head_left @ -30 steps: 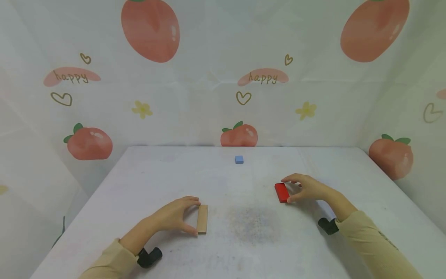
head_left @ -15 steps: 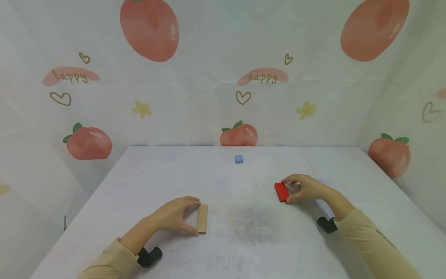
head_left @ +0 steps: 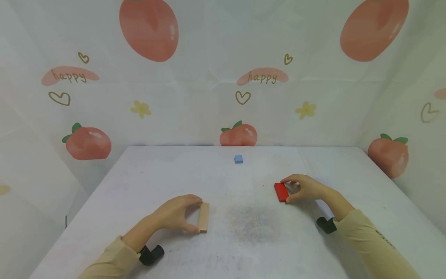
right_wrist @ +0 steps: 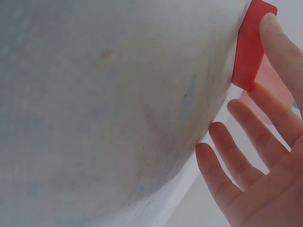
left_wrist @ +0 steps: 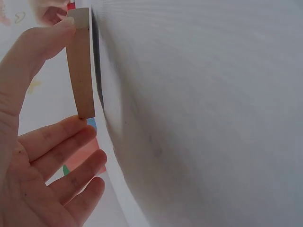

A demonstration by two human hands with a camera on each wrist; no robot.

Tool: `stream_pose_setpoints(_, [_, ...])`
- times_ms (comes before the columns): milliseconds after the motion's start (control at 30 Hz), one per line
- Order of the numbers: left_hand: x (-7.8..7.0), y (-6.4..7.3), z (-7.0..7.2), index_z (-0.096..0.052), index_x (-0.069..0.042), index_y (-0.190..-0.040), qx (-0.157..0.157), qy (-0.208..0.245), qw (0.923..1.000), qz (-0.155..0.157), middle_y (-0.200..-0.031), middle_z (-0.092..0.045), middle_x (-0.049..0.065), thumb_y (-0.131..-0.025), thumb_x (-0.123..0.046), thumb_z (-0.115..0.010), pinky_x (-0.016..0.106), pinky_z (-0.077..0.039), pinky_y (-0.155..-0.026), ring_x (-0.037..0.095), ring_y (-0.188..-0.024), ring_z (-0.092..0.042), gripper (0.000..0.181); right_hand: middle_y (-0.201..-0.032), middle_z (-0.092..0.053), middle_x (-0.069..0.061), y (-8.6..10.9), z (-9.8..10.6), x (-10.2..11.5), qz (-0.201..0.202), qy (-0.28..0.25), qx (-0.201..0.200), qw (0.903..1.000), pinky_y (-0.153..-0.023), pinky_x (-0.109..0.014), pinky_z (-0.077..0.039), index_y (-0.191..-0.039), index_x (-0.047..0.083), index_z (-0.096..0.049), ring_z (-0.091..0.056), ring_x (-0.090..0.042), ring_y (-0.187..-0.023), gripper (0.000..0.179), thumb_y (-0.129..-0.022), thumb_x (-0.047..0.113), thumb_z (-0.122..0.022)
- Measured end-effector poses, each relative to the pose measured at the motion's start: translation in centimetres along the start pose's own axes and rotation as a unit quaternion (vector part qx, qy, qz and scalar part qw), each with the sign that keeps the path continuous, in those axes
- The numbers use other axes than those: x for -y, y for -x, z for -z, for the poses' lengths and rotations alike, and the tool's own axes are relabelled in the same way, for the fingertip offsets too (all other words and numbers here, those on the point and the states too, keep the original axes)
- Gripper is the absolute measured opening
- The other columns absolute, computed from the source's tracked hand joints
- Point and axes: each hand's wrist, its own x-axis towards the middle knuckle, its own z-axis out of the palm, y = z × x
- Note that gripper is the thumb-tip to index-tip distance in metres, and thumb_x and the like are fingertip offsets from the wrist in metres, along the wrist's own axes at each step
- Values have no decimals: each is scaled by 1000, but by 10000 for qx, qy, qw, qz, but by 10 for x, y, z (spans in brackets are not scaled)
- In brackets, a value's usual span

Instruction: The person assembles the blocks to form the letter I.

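Observation:
My left hand (head_left: 175,213) pinches a flat light-wood block (head_left: 203,217) by its two short ends, thumb at the near end and forefinger at the far end. In the left wrist view a dark shadow strip runs beside the wooden block (left_wrist: 81,71), which seems slightly off the table. Farther right, my right hand (head_left: 306,188) holds a red rectangular block (head_left: 281,192) between thumb and forefinger. The right wrist view shows the red block (right_wrist: 250,47) against the tabletop, the other fingers spread below it. A small blue block (head_left: 238,159) lies apart from both hands near the back edge.
The white table (head_left: 167,170) has a greyish smudge (head_left: 252,224) between the hands. Behind it hangs a white curtain (head_left: 195,97) printed with fruit, hearts and flowers. Black wrist mounts (head_left: 151,255) sit at the sleeve cuffs.
My left hand and the wooden block have shifted slightly to the right and away from me. The right hand and red block stay in place.

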Motion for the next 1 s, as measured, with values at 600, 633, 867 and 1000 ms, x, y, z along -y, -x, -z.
stream_pose_setpoints(600, [-8,-23,-2,-55,-6,-127,-292,228,9992,-173,-131,-57,10,-67,-41,-78,47,-44,-102,30,-123,-52,74,-128,-53,-22,1,0,-1,80,-48,-21,10000,-94,-54,-47,-124,3,-56,-49,-39,-113,59,-74,24,-77])
stream_pose_setpoints(633, [-8,-25,-2,-55,-7,-127,-301,236,9991,-175,-131,-58,9,-67,-41,-78,46,-44,-102,29,-123,-52,73,-128,-53,-22,1,0,-1,86,-40,-21,10000,-94,-54,-47,-124,3,-56,-49,-39,-113,59,-74,24,-77])
stream_pose_setpoints(867, [-12,-34,-3,-55,-7,-128,-349,425,9983,-166,-132,-57,8,-67,-39,-79,45,-44,-103,28,-124,-52,73,-127,-54,-22,1,1,0,129,4,-48,9999,-94,-54,-47,-125,2,-56,-50,-38,-112,60,-74,25,-78])
stream_pose_setpoints(1000, [-14,-42,-3,-55,-8,-128,-419,450,9979,-206,-132,-56,9,-67,-39,-79,45,-44,-103,28,-125,-51,72,-127,-55,-21,1,1,-1,131,16,-60,9999,-94,-53,-47,-125,2,-56,-51,-38,-112,60,-74,25,-78])
